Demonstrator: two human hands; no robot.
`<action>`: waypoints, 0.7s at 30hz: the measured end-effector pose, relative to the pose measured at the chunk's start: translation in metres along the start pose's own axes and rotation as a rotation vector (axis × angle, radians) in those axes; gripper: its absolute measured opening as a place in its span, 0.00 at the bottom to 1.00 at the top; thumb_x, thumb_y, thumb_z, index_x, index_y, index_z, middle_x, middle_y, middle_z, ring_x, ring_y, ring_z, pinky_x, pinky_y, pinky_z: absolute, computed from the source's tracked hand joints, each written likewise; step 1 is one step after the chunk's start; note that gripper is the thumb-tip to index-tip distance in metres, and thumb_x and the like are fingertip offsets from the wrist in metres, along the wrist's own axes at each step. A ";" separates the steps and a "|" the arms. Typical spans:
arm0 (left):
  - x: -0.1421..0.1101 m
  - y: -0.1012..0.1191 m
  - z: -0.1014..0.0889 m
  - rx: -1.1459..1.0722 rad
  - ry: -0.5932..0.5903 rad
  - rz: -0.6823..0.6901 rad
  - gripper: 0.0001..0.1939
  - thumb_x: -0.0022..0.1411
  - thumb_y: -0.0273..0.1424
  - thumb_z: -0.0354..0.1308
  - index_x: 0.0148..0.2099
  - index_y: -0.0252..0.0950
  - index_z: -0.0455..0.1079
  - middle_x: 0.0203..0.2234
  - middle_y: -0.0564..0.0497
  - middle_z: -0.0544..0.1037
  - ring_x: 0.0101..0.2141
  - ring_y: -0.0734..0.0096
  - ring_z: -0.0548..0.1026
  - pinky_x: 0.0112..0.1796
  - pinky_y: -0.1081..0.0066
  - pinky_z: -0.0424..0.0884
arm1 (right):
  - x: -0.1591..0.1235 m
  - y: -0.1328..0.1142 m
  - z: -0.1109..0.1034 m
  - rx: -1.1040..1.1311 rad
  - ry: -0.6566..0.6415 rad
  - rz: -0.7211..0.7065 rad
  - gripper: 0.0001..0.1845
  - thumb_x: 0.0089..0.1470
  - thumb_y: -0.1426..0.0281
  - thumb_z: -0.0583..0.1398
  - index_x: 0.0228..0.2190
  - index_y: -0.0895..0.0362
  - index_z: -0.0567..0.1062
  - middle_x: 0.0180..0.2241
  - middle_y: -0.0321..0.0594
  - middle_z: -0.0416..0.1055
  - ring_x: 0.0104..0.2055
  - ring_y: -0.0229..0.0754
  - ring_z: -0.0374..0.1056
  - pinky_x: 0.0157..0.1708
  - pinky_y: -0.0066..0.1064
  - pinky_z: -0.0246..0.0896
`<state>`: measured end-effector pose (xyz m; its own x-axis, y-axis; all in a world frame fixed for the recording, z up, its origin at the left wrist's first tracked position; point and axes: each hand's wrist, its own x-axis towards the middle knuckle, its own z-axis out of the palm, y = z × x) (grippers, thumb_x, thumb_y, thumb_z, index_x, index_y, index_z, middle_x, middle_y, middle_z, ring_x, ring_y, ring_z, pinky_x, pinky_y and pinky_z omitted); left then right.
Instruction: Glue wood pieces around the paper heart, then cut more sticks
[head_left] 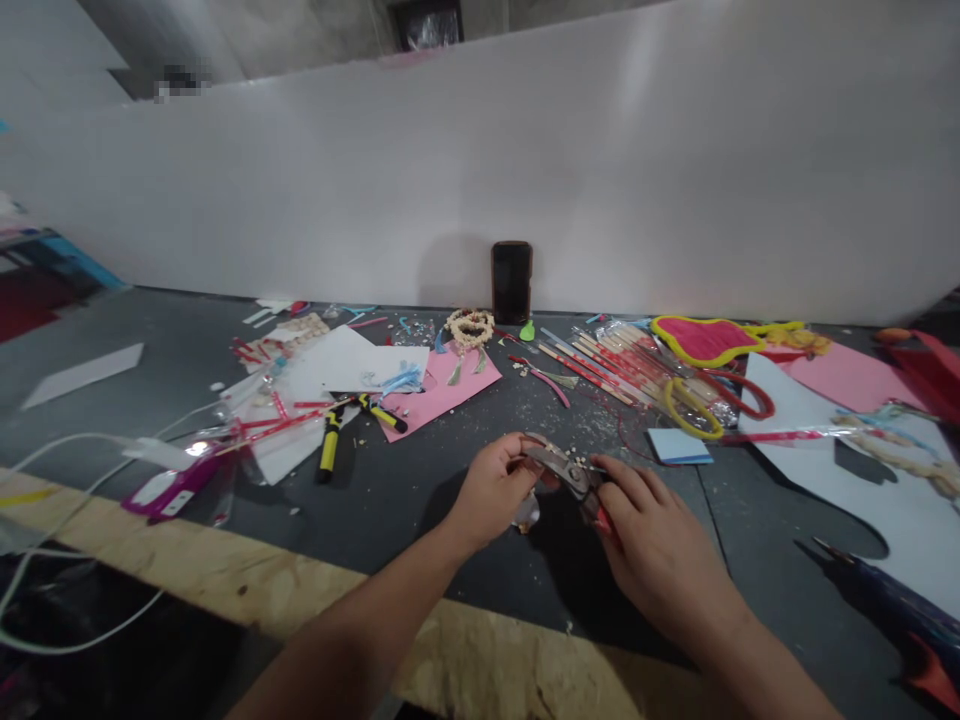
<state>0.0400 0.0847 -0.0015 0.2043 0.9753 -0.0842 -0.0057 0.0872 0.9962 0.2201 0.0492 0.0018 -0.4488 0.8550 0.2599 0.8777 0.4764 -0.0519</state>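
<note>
In the middle of the dark tabletop, my right hand is wrapped round the red handles of metal pliers, whose jaws point left. My left hand is closed in a pinch at the jaws. What lies between its fingers is too small and hidden to make out. Under the left fingers, close to the table, shows a small shiny, pale object. Pale crumbs lie scattered around both hands. Ahead of the hands are pink paper and a beaded loop with tassels.
A phone leans against the white wall. Black-and-yellow pliers and a purple tool lie left. At right are wooden sticks, large red and yellow loop handles, a blue pad and a dark pointed tool.
</note>
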 end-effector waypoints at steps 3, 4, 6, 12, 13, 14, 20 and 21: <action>0.000 -0.001 -0.001 0.017 0.011 -0.003 0.07 0.54 0.28 0.52 0.35 0.32 0.67 0.21 0.53 0.73 0.18 0.81 0.61 0.20 0.79 0.55 | 0.000 0.000 0.000 0.019 0.002 -0.010 0.10 0.52 0.74 0.52 0.34 0.58 0.71 0.49 0.49 0.65 0.47 0.51 0.61 0.42 0.44 0.61; 0.000 -0.002 -0.001 0.021 0.012 -0.001 0.06 0.54 0.27 0.52 0.35 0.32 0.68 0.21 0.53 0.73 0.18 0.81 0.61 0.20 0.80 0.55 | 0.000 0.001 0.001 0.023 0.008 -0.015 0.09 0.52 0.74 0.52 0.34 0.58 0.71 0.49 0.49 0.66 0.47 0.51 0.61 0.42 0.44 0.61; 0.000 -0.004 -0.002 0.022 0.012 0.014 0.06 0.54 0.27 0.52 0.35 0.32 0.67 0.21 0.53 0.73 0.18 0.81 0.60 0.20 0.80 0.55 | 0.000 0.002 0.003 0.043 0.032 -0.021 0.08 0.51 0.74 0.52 0.33 0.58 0.70 0.47 0.50 0.67 0.47 0.51 0.62 0.43 0.44 0.61; -0.001 -0.004 -0.003 0.007 0.021 0.007 0.07 0.56 0.30 0.52 0.35 0.32 0.67 0.21 0.52 0.74 0.16 0.82 0.58 0.19 0.80 0.54 | -0.002 0.004 0.006 0.125 0.143 0.042 0.22 0.49 0.71 0.54 0.47 0.65 0.62 0.43 0.53 0.69 0.43 0.49 0.66 0.40 0.39 0.63; -0.001 -0.003 -0.002 0.012 0.021 0.005 0.06 0.56 0.29 0.52 0.35 0.32 0.67 0.21 0.52 0.74 0.16 0.82 0.59 0.19 0.80 0.54 | -0.002 0.004 0.006 0.110 0.141 0.032 0.25 0.49 0.72 0.54 0.50 0.66 0.60 0.43 0.53 0.69 0.43 0.49 0.66 0.40 0.39 0.63; -0.001 -0.002 -0.002 0.015 0.020 0.005 0.06 0.55 0.29 0.52 0.34 0.32 0.67 0.21 0.52 0.74 0.17 0.82 0.60 0.20 0.80 0.55 | -0.002 0.004 0.005 0.095 0.130 0.017 0.27 0.48 0.72 0.54 0.51 0.66 0.60 0.43 0.53 0.70 0.42 0.49 0.66 0.40 0.40 0.63; -0.004 0.003 -0.001 -0.004 0.019 0.012 0.04 0.54 0.27 0.52 0.33 0.32 0.68 0.19 0.54 0.72 0.18 0.80 0.65 0.22 0.79 0.59 | -0.002 0.000 0.006 0.091 0.045 0.035 0.23 0.47 0.75 0.53 0.48 0.63 0.65 0.42 0.49 0.69 0.42 0.48 0.64 0.43 0.39 0.61; -0.004 0.002 -0.001 -0.005 0.021 0.013 0.04 0.54 0.27 0.53 0.33 0.32 0.67 0.19 0.54 0.72 0.19 0.79 0.66 0.23 0.79 0.59 | -0.002 -0.001 0.007 0.096 0.038 0.049 0.23 0.47 0.75 0.53 0.48 0.63 0.66 0.42 0.49 0.69 0.42 0.48 0.64 0.43 0.39 0.61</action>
<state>0.0383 0.0813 0.0009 0.1837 0.9804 -0.0719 -0.0129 0.0755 0.9971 0.2186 0.0487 -0.0055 -0.3969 0.8704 0.2914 0.8777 0.4528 -0.1568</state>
